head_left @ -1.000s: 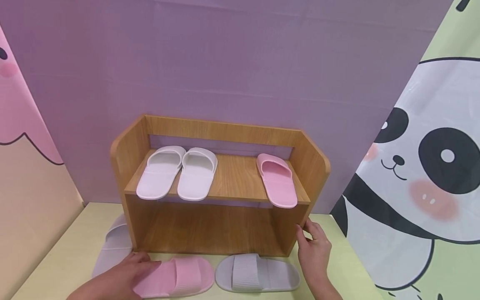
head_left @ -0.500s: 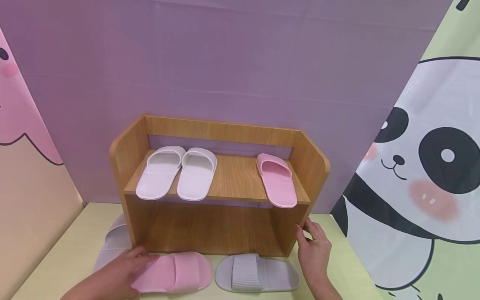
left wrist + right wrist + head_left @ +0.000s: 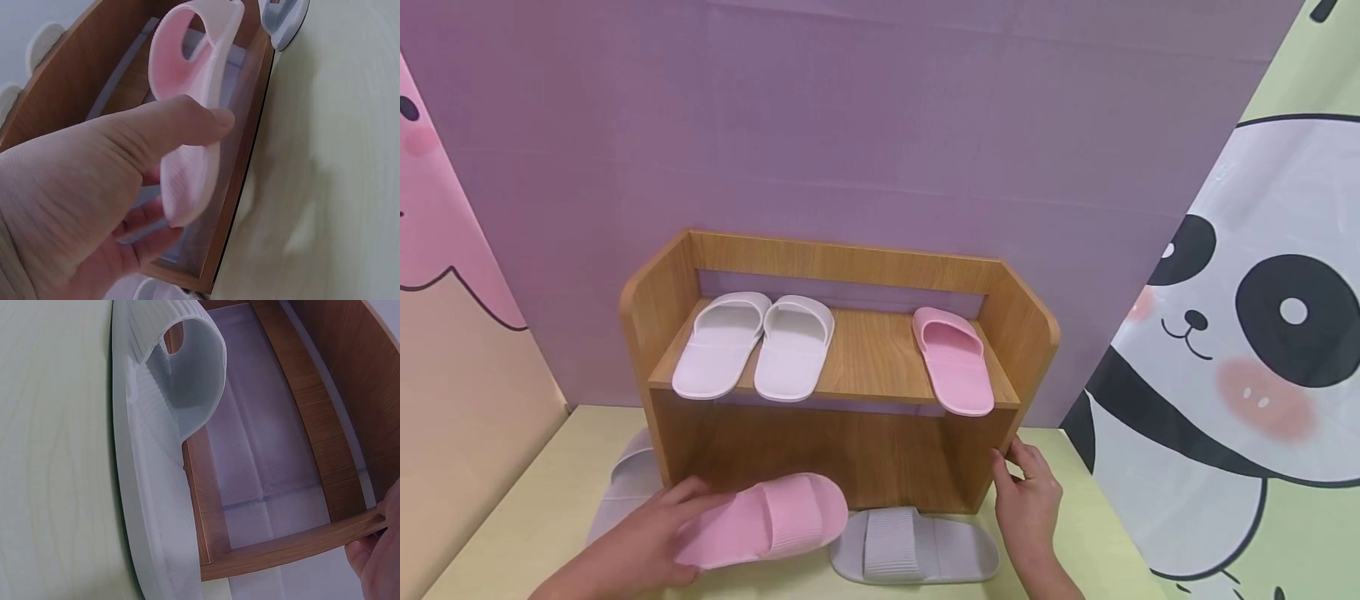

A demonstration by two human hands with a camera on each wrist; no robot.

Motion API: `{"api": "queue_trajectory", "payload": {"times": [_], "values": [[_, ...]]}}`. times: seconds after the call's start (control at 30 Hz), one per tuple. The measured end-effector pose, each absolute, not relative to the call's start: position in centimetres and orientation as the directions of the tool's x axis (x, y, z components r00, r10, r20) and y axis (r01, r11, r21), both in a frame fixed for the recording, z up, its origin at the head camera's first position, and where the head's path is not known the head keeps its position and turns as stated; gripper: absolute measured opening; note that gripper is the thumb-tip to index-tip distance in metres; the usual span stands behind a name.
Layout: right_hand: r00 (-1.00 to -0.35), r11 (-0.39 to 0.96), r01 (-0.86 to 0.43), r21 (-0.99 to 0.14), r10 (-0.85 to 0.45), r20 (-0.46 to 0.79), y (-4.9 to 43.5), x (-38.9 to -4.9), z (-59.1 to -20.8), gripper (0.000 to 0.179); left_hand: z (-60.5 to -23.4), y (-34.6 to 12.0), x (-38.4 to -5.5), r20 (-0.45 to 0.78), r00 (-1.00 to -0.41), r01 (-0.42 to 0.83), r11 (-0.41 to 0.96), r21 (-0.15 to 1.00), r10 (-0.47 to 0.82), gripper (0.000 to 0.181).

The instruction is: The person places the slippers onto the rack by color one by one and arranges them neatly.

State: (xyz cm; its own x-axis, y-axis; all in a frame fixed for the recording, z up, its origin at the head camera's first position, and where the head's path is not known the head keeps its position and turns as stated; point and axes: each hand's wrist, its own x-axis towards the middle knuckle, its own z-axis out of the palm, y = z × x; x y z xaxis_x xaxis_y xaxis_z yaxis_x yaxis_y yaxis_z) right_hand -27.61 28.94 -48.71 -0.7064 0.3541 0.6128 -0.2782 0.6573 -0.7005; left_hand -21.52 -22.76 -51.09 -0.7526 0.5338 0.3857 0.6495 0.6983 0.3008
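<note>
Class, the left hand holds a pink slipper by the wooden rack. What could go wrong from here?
The left hand holds the pink slipper near one end, so it might tip or slip. Its free end could nudge the nearby gray slipper. The white slippers overhang the upper shelf, so a bump might dislodge them.

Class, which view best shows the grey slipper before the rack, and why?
The head view: the grey slipper appears nearly whole from above. The right wrist view is closer but crops it; the left wrist view catches only part, at the top.
</note>
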Motion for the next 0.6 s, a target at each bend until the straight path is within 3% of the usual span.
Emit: {"api": "queue_trajectory", "payload": {"times": [0.27,0.6], "values": [[-0.710,0.637,-0.297,-0.711,0.351,0.611,28.9,-27.5,-48.5,0.038,-50.8,-21.3,-21.5,0.481,-0.723,0.653,0.718,0.241,0.495,0.090],[-0.709,0.634,-0.299,-0.714,0.353,0.610,28.9,-27.5,-48.6,0.036,-49.0,-19.6,-21.0,0.430,-0.767,0.631,0.680,0.372,0.476,0.088]]}}
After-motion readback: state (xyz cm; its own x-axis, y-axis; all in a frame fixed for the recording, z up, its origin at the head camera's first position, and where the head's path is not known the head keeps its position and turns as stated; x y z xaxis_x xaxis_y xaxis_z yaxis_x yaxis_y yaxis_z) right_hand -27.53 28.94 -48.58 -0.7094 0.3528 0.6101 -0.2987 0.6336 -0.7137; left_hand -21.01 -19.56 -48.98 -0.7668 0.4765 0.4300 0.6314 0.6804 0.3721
